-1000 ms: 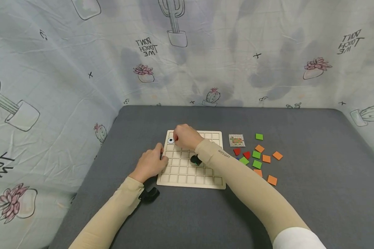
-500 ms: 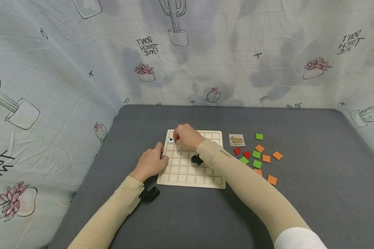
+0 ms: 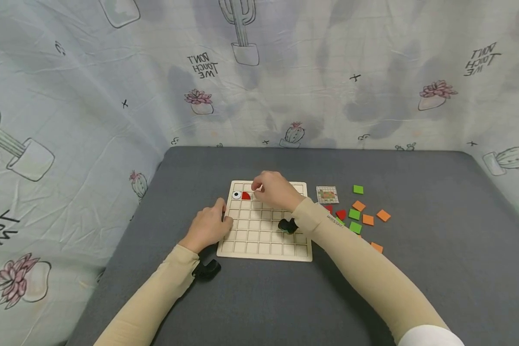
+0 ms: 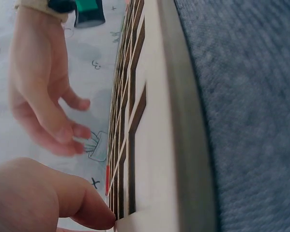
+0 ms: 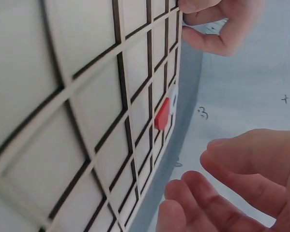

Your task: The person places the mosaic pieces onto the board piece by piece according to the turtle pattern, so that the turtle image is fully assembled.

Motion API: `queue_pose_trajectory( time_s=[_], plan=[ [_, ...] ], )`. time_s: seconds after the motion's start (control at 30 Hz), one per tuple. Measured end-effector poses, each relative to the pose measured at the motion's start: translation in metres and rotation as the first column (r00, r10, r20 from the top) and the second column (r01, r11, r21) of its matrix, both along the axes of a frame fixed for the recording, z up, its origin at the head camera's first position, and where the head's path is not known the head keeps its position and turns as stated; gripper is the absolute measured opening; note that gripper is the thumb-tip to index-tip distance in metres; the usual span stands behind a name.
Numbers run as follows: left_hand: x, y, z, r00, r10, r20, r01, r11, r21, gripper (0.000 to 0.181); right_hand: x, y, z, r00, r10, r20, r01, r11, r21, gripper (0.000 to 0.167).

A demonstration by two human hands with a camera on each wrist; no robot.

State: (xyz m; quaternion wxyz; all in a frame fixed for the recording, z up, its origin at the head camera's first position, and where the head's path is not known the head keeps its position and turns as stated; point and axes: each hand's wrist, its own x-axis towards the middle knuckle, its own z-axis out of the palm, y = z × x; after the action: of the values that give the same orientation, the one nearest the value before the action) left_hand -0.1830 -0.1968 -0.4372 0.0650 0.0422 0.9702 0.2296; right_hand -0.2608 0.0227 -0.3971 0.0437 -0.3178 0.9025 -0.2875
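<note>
A pale wooden board [image 3: 264,240] with a square grid lies on the table. My left hand [image 3: 206,227] rests at its left edge, the thumb over the rim and grid. Near the board's far left corner, a white round-eyed tile [image 3: 236,195] sits beside a red tile [image 3: 245,196] with one rounded side. In the right wrist view, the red tile [image 5: 161,115] appears slightly raised and tilted; its exact seating cannot be told. My right hand [image 3: 277,190] hovers over the far part of the grid, just right of the red tile, its fingers loosely bent and holding nothing.
Right of the board lie a small pattern card [image 3: 327,194], green square tiles [image 3: 358,190], orange square tiles [image 3: 383,215] and red pieces [image 3: 340,215]. My right forearm hides some of them. A grey cloth covers the table [image 3: 259,298]; a patterned curtain hangs behind.
My right hand has let go of the red tile and moved right, uncovering it beside the white eye tile. My left hand stays at the board's edge.
</note>
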Motion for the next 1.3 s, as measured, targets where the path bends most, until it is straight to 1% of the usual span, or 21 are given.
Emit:
queue_pose_trajectory(
  time_s=[0.1, 0.3, 0.47, 0.63, 0.73, 0.93, 1.07, 1.3],
  plan=[
    [0.000, -0.001, 0.000, 1.000, -0.003, 0.003, 0.003, 1.000, 0.007, 0.019, 0.006, 0.010, 0.004, 1.000, 0.004, -0.005, -0.004, 1.000, -0.012, 0.020],
    [0.001, -0.002, -0.002, 1.000, -0.015, -0.024, 0.015, 1.000, 0.011, 0.017, 0.014, 0.033, 0.007, 1.000, 0.003, -0.026, -0.004, 1.000, -0.021, 0.021],
    [0.001, -0.003, -0.003, 1.000, -0.021, -0.022, 0.022, 1.000, 0.016, 0.016, 0.023, 0.055, 0.008, 0.998, -0.025, -0.061, 0.023, 0.999, -0.032, 0.021],
    [0.002, -0.002, -0.003, 1.000, -0.020, -0.021, 0.020, 1.000, 0.017, 0.017, 0.028, 0.079, 0.010, 0.992, -0.077, -0.098, 0.073, 0.997, -0.039, 0.020],
    [0.002, -0.001, -0.002, 1.000, -0.019, -0.022, 0.020, 1.000, 0.017, 0.018, 0.029, 0.097, 0.008, 0.988, -0.109, -0.109, 0.104, 0.994, -0.045, 0.021],
    [0.002, -0.002, -0.003, 1.000, -0.017, -0.004, 0.017, 1.000, 0.017, 0.019, 0.030, 0.131, 0.001, 0.979, -0.193, -0.068, 0.189, 0.980, -0.054, 0.025],
    [0.002, -0.001, -0.002, 1.000, -0.007, -0.005, 0.007, 1.000, 0.011, 0.020, 0.030, 0.152, 0.000, 0.967, -0.247, -0.054, 0.245, 0.968, -0.046, 0.026],
    [0.003, -0.001, -0.001, 1.000, 0.001, -0.010, -0.001, 1.000, 0.008, 0.019, 0.027, 0.185, -0.001, 0.942, -0.320, -0.100, 0.320, 0.947, -0.022, 0.028]
  ],
)
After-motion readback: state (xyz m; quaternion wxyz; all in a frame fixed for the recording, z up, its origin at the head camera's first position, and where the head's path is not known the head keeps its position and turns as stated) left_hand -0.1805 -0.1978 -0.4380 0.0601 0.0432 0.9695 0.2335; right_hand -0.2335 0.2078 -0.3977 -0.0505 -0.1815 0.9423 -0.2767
